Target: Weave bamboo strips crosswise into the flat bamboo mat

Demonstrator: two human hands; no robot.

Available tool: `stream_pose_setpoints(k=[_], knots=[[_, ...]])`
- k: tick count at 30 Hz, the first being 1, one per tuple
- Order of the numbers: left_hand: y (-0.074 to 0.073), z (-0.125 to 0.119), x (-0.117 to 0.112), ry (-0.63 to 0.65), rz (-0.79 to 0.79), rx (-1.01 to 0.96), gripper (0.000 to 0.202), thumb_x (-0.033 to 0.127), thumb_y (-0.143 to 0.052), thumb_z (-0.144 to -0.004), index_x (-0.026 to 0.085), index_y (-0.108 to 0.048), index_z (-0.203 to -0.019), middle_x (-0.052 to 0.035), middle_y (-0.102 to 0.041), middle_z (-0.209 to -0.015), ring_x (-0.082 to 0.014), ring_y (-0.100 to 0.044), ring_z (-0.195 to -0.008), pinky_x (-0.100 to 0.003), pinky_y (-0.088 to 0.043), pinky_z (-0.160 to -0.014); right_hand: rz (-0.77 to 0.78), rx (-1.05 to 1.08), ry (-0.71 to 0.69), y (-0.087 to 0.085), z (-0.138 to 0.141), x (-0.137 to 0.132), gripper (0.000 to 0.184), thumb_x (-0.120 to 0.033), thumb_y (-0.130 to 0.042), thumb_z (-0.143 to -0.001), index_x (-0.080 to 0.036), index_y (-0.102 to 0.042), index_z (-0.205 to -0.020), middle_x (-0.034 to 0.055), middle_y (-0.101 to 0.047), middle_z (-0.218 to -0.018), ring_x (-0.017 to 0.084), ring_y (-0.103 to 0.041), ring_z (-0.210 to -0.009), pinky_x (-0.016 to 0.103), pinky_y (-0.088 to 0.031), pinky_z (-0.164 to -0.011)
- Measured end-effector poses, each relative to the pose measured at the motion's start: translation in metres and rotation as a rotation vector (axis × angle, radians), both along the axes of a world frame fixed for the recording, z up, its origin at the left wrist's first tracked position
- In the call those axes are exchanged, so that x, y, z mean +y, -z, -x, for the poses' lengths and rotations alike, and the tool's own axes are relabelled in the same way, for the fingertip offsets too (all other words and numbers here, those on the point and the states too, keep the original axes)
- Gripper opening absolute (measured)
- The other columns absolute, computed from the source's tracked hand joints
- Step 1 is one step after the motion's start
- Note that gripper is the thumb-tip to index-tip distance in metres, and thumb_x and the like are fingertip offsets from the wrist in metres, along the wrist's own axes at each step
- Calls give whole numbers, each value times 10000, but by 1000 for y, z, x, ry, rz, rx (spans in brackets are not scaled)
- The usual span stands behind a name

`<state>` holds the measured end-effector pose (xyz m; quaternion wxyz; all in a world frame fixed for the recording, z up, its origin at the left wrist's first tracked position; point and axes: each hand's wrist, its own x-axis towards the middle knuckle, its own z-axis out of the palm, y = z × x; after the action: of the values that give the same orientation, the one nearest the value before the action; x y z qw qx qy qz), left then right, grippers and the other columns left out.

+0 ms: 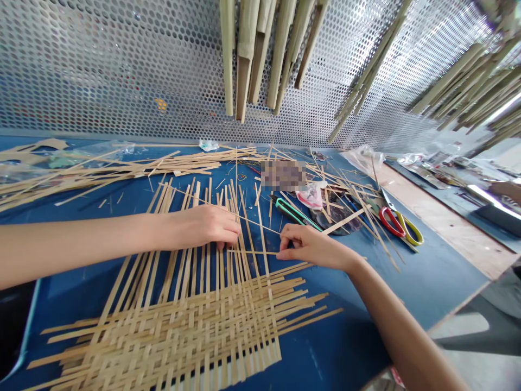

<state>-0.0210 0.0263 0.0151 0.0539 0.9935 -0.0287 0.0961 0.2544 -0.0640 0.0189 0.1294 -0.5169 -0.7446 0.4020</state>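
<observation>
A partly woven bamboo mat (175, 331) lies on the blue table, its lower part a close weave and its long loose strips (199, 271) fanning away from me. My left hand (209, 225) rests over these upright strips, fingers curled down and closed on some of them; its fingertips are partly hidden. To its right, my right hand (303, 244) pinches a narrow bamboo strip (254, 252) between thumb and fingers, and this strip lies crosswise over the upright ones. Another thin strip (244, 218) slants from behind my left hand to my right fingers.
Loose bamboo strips (183, 163) are heaped along the back. A green utility knife (295, 212) and red-and-yellow-handled scissors (401, 224) lie at the right. A perforated metal panel (122, 70) stands behind, with bamboo pieces (246, 60) hanging before it. Someone's hand (507, 191) shows far right.
</observation>
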Motion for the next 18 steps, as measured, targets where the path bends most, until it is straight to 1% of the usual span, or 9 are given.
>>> stream_pose_setpoints(k=[2, 8, 11, 18], knots=[[0, -1, 0, -7, -26, 7, 328, 64, -369, -1003, 191, -615, -826, 7, -653, -800, -137, -547, -791, -282, -364, -744, 2, 3, 7, 0, 1, 0, 153, -261, -730, -820, -174, -636, -736, -20, -526, -812, 95, -430, -608, 251, -328, -556], [-4, -5, -3, -18, -99, 59, 267, 81, -476, -976, 187, -603, -768, 14, -621, -758, -144, -523, -746, -290, -350, -711, 0, -2, 28, -1, 4, -2, 152, -253, -741, -815, -175, -634, -740, -31, -511, -765, 93, -418, -594, 246, -319, -545], [-6, -7, -5, -42, -120, 74, 275, 58, -467, -973, 186, -591, -762, 17, -613, -750, -148, -518, -747, -298, -338, -718, -9, -4, 30, 0, 4, -2, 154, -238, -743, -811, -172, -633, -727, -30, -512, -770, 93, -419, -599, 247, -322, -552], [2, -6, -2, -54, -135, 92, 226, 32, -500, -946, 193, -603, -825, 23, -631, -786, -138, -522, -757, -288, -333, -735, -21, -6, 39, -1, 4, -2, 154, -240, -749, -803, -175, -631, -728, -30, -523, -750, 95, -431, -594, 241, -328, -540]])
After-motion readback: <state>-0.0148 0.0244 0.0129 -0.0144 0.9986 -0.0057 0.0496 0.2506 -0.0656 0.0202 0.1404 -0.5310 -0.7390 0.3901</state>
